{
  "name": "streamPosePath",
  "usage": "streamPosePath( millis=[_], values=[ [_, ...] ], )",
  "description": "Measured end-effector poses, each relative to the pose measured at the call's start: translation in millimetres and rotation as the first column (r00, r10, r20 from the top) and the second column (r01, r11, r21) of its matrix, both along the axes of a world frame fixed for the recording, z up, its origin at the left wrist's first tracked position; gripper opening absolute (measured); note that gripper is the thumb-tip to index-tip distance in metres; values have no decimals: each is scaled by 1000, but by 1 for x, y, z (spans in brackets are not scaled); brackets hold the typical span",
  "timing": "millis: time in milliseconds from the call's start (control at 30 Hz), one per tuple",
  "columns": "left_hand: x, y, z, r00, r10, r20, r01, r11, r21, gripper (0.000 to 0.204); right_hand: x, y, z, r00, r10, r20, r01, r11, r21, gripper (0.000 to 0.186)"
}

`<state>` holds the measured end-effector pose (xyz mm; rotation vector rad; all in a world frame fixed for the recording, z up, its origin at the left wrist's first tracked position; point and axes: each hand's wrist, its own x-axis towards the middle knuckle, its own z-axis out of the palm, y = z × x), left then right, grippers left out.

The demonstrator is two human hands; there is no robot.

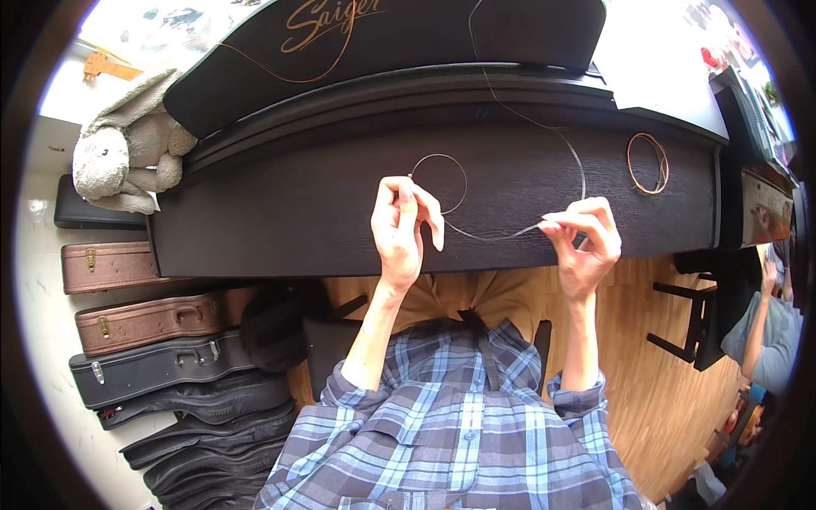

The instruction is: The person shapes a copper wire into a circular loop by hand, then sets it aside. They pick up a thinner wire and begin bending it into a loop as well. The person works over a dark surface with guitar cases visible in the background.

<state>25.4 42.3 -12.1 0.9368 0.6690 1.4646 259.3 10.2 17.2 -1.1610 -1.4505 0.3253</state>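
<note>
Above the closed lid of the dark piano [340, 221], the left hand [404, 229] pinched one end of a thin silver string [476, 231], fingers drawn together beside its small loop. The right hand [586, 242] gripped the string's other part between thumb and forefinger. A coiled copper string [648, 163] lay farther right on the piano; a plush rabbit [127, 157] sat at its left end.

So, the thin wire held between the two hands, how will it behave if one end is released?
The wire probably springs: it arcs between the left hand and right hand and curls into a loop, so a freed end may whip back. It looks very light and thin, likely slippery to pinch. The coiled wire on the dark piano lid suggests it coils by itself.
</note>
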Motion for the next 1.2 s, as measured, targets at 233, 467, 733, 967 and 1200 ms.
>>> streamPosePath(
  millis=[233,467,733,967,1200],
  values=[
    [6,-10,4,945,-149,-290,140,989,-53,22,-46,16,4,978,-46,206,60,996,-64,22],
    [2,-12,6,887,-288,-362,292,955,-46,28,-49,24,-7,981,63,184,-63,998,-6,22],
    [-1,-9,3,880,-368,-301,378,925,-25,26,-47,17,-14,989,148,-29,-149,988,-46,17],
    [1,-8,5,881,-371,-293,384,923,-13,21,-52,14,-11,985,52,-162,-70,992,-107,26],
    [2,-7,6,868,-398,-298,414,910,-11,15,-51,15,-15,975,-37,-221,3,988,-155,38]
  ],
)
